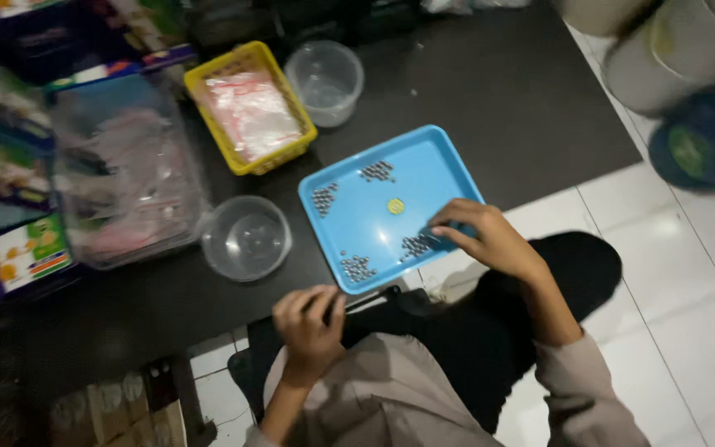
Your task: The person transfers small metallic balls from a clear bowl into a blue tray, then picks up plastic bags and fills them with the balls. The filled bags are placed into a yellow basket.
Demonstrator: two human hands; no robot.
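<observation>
A light blue tray lies on a black mat, with several small clusters of tiny metal beads and a small yellow round piece in its middle. My right hand rests on the tray's near right corner, fingertips touching one bead cluster. My left hand sits just below the tray's near edge, fingers curled around a thin dark object that I cannot make out.
Two clear round containers stand left of and behind the tray. A yellow basket holds plastic bags. A clear bin and colourful boxes line the left. Large jars stand at the top right on white floor tiles.
</observation>
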